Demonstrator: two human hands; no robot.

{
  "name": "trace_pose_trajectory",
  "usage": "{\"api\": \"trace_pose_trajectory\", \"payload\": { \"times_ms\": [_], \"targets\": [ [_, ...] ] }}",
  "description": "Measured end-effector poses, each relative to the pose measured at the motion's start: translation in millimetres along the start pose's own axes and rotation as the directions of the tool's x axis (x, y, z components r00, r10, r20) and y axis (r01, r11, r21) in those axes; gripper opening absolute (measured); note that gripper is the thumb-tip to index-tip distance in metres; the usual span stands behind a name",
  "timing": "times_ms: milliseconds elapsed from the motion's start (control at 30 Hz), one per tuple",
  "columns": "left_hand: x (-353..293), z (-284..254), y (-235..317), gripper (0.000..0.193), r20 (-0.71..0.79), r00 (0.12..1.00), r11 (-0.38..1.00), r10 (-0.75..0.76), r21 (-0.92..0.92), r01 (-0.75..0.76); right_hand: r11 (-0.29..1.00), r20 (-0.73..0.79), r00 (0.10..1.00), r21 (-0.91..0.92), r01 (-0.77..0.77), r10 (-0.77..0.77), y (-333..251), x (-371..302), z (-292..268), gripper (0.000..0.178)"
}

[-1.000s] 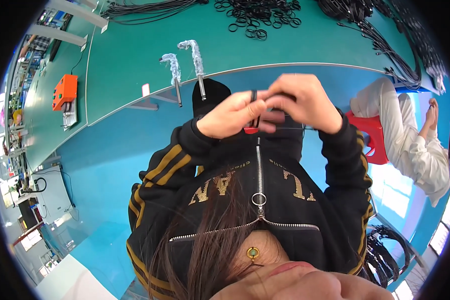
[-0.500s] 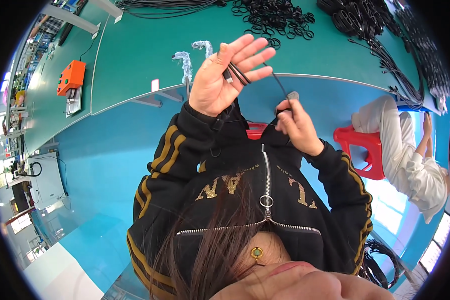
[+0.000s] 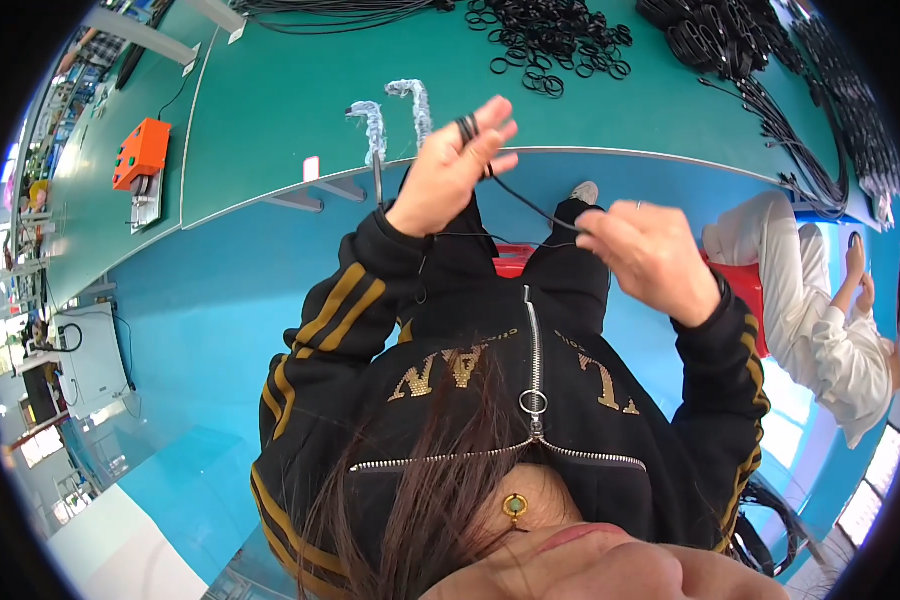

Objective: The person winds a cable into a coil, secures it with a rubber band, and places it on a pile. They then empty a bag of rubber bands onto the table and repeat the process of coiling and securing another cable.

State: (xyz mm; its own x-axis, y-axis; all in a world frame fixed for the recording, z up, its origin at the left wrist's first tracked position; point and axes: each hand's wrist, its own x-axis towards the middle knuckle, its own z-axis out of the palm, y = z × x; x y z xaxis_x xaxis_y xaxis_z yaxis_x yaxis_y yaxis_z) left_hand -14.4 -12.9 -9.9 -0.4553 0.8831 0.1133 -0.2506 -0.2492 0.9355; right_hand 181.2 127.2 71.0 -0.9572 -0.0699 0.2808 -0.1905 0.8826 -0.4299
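A thin black cable [image 3: 532, 207] is looped round the fingers of my left hand [image 3: 450, 170], which is partly curled. From there it runs slanting down to my right hand [image 3: 650, 250], whose fingers are pinched closed on it. The stretch between the hands looks fairly straight. Both hands are in the air in front of the table's near edge, over my lap. Two hooked metal rods wrapped in pale blue material, a left one [image 3: 372, 130] and a right one [image 3: 417, 105], stand by the table edge beside my left hand.
Black rings of coiled cable [image 3: 545, 40] lie on the green table [image 3: 280, 100], with cable bundles [image 3: 705, 40] at the far right. An orange control box [image 3: 142, 155] stands left. At right a person in white [image 3: 805, 290] sits on a red stool [image 3: 745, 285].
My left hand has turned from palm-up with fingers spread to partly curled, loops still round its fingers. My right hand has moved right, and the cable between them now slopes more gently.
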Motion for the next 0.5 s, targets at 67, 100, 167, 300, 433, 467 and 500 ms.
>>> {"api": "trace_pose_trajectory", "payload": {
  "times_ms": [67,100,167,300,433,467,500],
  "targets": [
    [-8.7,12.4,-1.2,0.050,0.073,0.996,0.996,-0.053,0.078,0.048,0.996,-0.145,0.986,-0.054,0.071,-0.079,6.1,14.4,-6.3,0.017],
    [-15.5,18.2,1.6,0.052,0.163,0.973,0.987,-0.162,0.026,0.160,0.997,-0.149,0.987,-0.058,0.058,-0.066,12.4,21.1,-5.7,0.017],
    [-25.5,26.3,7.7,0.057,0.348,0.872,0.922,-0.345,-0.046,0.383,0.997,-0.268,0.963,0.072,0.042,-0.022,28.5,36.4,-3.4,0.011],
    [-31.2,29.9,21.7,0.050,0.511,0.773,0.857,-0.376,-0.125,0.500,0.886,-0.195,0.966,0.459,-0.064,0.171,61.2,34.3,48.2,0.006],
    [-20.7,10.6,27.6,0.051,0.424,0.884,0.877,-0.194,-0.329,0.351,0.685,0.007,0.910,0.657,-0.316,0.414,60.6,4.3,96.5,0.011],
    [-18.9,9.0,29.0,0.051,0.413,0.890,0.879,-0.195,-0.330,0.345,0.613,0.145,0.861,0.645,-0.456,0.488,50.5,-5.9,100.5,0.013],
    [-15.6,10.4,31.0,0.053,0.294,0.942,0.897,-0.163,-0.353,0.266,0.613,0.151,0.864,0.647,-0.453,0.480,39.7,-15.0,100.0,0.013]
  ]
}}
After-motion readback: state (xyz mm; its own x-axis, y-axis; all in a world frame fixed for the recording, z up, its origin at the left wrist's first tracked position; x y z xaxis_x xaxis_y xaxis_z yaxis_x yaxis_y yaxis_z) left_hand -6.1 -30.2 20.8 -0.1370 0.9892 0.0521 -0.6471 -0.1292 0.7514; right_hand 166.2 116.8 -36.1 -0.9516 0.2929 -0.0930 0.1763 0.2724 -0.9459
